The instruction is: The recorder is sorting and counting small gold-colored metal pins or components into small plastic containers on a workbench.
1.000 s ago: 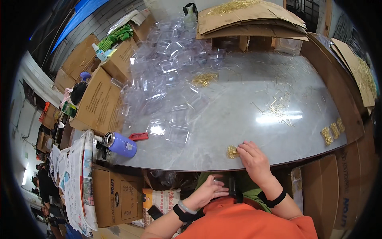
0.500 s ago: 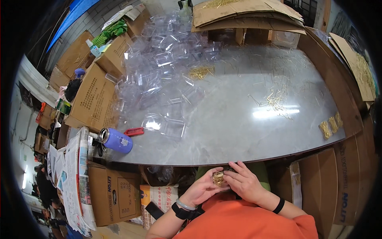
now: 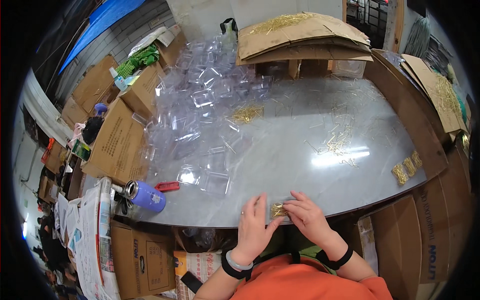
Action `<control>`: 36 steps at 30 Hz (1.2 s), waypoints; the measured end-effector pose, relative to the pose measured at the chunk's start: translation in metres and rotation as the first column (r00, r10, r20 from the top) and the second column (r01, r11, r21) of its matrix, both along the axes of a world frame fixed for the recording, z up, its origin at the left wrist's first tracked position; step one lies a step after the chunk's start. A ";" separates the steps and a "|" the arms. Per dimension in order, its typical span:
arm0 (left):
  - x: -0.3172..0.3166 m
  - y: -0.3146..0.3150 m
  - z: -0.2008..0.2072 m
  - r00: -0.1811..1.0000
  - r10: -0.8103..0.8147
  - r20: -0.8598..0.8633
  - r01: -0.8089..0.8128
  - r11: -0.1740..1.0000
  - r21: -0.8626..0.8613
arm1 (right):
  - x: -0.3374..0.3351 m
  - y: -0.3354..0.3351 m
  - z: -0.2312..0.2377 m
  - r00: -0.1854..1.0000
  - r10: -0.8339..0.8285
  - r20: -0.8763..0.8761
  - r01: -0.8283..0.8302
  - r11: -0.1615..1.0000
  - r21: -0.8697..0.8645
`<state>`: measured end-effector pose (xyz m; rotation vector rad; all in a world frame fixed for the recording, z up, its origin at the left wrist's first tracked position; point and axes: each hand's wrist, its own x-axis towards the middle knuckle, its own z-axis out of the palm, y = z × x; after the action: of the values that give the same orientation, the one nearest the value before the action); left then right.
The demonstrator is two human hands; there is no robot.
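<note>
A small bundle of gold wire hooks [image 3: 277,210] lies at the near edge of the table, and what looks like a clear plastic case partly surrounds it. My right hand [image 3: 311,220] has its fingers bent onto the bundle's right side, gripping it. To the left, my left hand [image 3: 254,225] is held with fingers stretched out and its thumb close to the bundle's lower left corner. Whether that thumb touches is hard to make out. Ahead, loose gold hooks [image 3: 336,143] are scattered over the grey tabletop [image 3: 280,160].
Clear plastic boxes [image 3: 205,100] heap over the table's left half, beside a pile of gold hooks [image 3: 247,114]. A purple bottle [image 3: 149,196] and a red tool [image 3: 167,186] lie near left. Several tied hook bundles [image 3: 400,174] sit by the right edge. Cardboard boxes [image 3: 120,142] border the left.
Both hands have risen from my lap to the table's near edge, bringing the bundle along. My left hand has loosened its hold and its fingers are straightened.
</note>
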<state>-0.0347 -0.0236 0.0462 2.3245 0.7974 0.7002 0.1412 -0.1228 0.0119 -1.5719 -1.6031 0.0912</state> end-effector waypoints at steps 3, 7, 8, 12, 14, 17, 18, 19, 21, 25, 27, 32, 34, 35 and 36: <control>0.001 0.004 -0.023 0.989 -0.106 -0.101 0.132 0.947 0.294 | -0.004 0.001 0.004 0.996 -0.025 -0.085 0.025 1.000 0.007; 0.001 -0.002 -0.034 0.973 -0.135 -0.186 0.188 0.934 0.304 | -0.002 -0.016 0.004 0.986 -0.142 -0.090 0.150 0.984 0.093; 0.002 -0.002 -0.034 0.974 -0.132 -0.186 0.184 0.936 0.299 | -0.003 -0.018 0.001 0.986 -0.162 -0.034 0.163 0.985 0.055; 0.005 -0.004 -0.034 0.976 -0.128 -0.174 0.175 0.942 0.286 | -0.016 -0.023 0.001 0.957 -0.192 0.216 0.206 0.978 -0.044; 0.005 -0.004 -0.035 0.977 -0.124 -0.175 0.169 0.946 0.277 | -0.024 -0.022 0.008 0.926 -0.188 0.329 0.224 0.972 -0.073; 0.006 -0.005 -0.033 0.977 -0.111 -0.180 0.161 0.943 0.291 | -0.026 -0.023 0.012 0.955 -0.163 0.246 0.192 0.976 -0.100; 0.005 -0.006 -0.033 0.977 -0.111 -0.183 0.164 0.938 0.304 | -0.024 -0.024 0.011 0.971 -0.159 0.177 0.178 0.979 -0.099; 0.005 -0.006 -0.032 0.976 -0.111 -0.186 0.167 0.933 0.318 | -0.021 -0.023 0.009 0.982 -0.154 0.108 0.164 0.982 -0.095; 0.005 -0.004 -0.034 0.975 -0.127 -0.184 0.181 0.932 0.314 | -0.012 -0.021 0.012 0.986 -0.154 0.058 0.160 0.981 -0.110; 0.004 0.010 -0.028 0.961 -0.100 -0.259 0.178 0.938 0.298 | 0.073 -0.001 0.031 0.956 -0.168 0.243 0.227 0.944 -0.240; 0.005 0.019 -0.026 0.959 -0.050 -0.278 0.144 0.934 0.326 | 0.126 0.016 0.043 0.883 -0.155 0.442 0.330 0.876 -0.352; 0.000 0.037 -0.024 0.966 0.011 -0.259 0.076 0.942 0.327 | 0.211 0.038 0.035 0.784 0.094 0.614 0.313 0.794 -0.521; -0.005 0.042 -0.023 0.965 0.028 -0.260 0.061 0.942 0.330 | 0.227 0.037 0.025 0.817 0.079 0.572 0.293 0.797 -0.528; -0.007 0.044 -0.022 0.964 0.038 -0.264 0.055 0.939 0.338 | 0.231 0.028 0.018 0.839 0.031 0.543 0.286 0.825 -0.488; -0.010 0.046 -0.022 0.961 0.056 -0.269 0.043 0.936 0.350 | 0.229 0.022 0.011 0.861 -0.010 0.509 0.273 0.854 -0.444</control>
<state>-0.0451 0.0226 0.0247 2.7923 0.8573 0.5642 0.3702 -0.1010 0.0229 -2.2644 -1.9441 0.0257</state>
